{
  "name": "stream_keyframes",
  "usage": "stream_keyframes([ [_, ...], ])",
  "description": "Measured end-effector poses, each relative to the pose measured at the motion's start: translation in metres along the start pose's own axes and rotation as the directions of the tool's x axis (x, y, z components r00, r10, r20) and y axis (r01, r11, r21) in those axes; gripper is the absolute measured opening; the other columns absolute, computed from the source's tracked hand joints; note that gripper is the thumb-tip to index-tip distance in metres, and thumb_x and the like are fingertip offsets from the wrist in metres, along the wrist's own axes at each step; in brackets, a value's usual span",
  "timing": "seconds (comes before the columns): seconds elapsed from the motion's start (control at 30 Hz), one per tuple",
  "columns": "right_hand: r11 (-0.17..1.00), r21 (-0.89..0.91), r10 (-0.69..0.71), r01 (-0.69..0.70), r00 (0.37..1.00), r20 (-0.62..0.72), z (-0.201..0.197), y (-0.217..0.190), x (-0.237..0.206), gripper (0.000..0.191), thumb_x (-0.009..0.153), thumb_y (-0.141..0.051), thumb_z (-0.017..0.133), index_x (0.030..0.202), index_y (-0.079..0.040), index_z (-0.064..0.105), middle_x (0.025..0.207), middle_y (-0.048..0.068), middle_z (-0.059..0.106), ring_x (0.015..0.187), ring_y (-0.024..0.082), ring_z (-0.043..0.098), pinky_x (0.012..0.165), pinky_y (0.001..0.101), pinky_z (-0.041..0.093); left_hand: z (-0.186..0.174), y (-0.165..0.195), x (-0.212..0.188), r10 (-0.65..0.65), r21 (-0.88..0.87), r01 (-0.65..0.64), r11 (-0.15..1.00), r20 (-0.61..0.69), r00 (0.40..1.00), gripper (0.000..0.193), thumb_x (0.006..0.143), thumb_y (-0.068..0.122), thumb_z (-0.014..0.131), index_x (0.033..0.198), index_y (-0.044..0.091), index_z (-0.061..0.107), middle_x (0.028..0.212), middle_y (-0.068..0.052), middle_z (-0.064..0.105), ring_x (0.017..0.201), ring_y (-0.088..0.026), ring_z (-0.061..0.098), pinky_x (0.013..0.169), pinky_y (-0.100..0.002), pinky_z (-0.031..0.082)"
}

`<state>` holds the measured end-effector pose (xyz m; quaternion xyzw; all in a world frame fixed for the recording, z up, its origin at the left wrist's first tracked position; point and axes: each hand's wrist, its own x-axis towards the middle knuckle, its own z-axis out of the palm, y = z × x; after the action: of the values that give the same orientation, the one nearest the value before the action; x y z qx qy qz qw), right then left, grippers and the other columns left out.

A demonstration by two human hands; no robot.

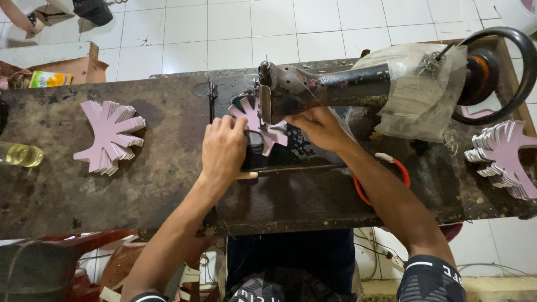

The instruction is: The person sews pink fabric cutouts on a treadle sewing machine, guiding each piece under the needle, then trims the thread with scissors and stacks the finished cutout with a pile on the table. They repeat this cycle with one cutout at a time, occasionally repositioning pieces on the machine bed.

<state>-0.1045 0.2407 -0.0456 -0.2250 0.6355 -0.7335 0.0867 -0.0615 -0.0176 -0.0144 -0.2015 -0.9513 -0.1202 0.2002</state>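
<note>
A pink star-shaped cut piece [263, 133] with several pointed arms lies on the bed of a black sewing machine [330, 86], under its head. My left hand [224, 148] rests flat on the piece's left side, fingers together, pressing it down. My right hand [319, 127] reaches under the machine's arm and holds the piece's right side; its fingertips are hidden by the machine head. The needle itself is out of sight behind the head.
A stack of pink pieces [109, 136] lies on the dark worn table [84, 190] at left; another stack [506, 154] at far right. The machine's handwheel [495, 75] and a plastic cover [419, 84] sit right. A yellowish bottle [21, 155] sits at the left edge.
</note>
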Motion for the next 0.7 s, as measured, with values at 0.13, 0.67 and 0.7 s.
stream_keyframes([
  [0.13, 0.901, -0.339, 0.245, -0.271, 0.962, -0.118, -0.004, 0.001, -0.003, 0.023, 0.103, -0.01, 0.064, 0.117, 0.004, 0.075, 0.101, 0.014, 0.075, 0.093, 0.018, 0.065, 0.082, 0.0349, 0.051, 0.009, -0.009, 0.007, -0.004, -0.044, 0.003, 0.999, -0.018, 1.0, 0.016, 0.097, 0.012, 0.067, 0.112, 0.008, 0.069, 0.104, -0.011, 0.065, 0.102, -0.03, 0.061, 0.088, -0.044, 0.049],
  [0.67, 1.0, -0.026, -0.016, 0.017, 0.999, 0.039, -0.002, 0.001, 0.001, 0.038, 0.103, 0.001, 0.059, 0.141, 0.002, 0.055, 0.134, 0.008, 0.066, 0.126, 0.017, 0.061, 0.11, 0.0356, 0.049, -0.001, -0.003, 0.012, 0.084, -0.45, 0.005, 0.893, 0.178, 0.98, 0.056, 0.086, 0.036, 0.079, 0.132, 0.006, 0.066, 0.153, -0.022, 0.048, 0.145, -0.042, 0.039, 0.115, -0.054, 0.031],
  [0.7, 0.999, -0.025, -0.024, 0.025, 0.999, 0.047, -0.001, 0.003, 0.0, 0.036, 0.104, 0.002, 0.059, 0.14, 0.003, 0.057, 0.135, 0.008, 0.066, 0.127, 0.018, 0.061, 0.111, 0.0361, 0.049, -0.001, -0.005, 0.012, 0.097, -0.445, -0.004, 0.895, 0.186, 0.978, 0.056, 0.085, 0.034, 0.079, 0.132, 0.006, 0.066, 0.154, -0.021, 0.048, 0.146, -0.041, 0.039, 0.115, -0.054, 0.031],
])
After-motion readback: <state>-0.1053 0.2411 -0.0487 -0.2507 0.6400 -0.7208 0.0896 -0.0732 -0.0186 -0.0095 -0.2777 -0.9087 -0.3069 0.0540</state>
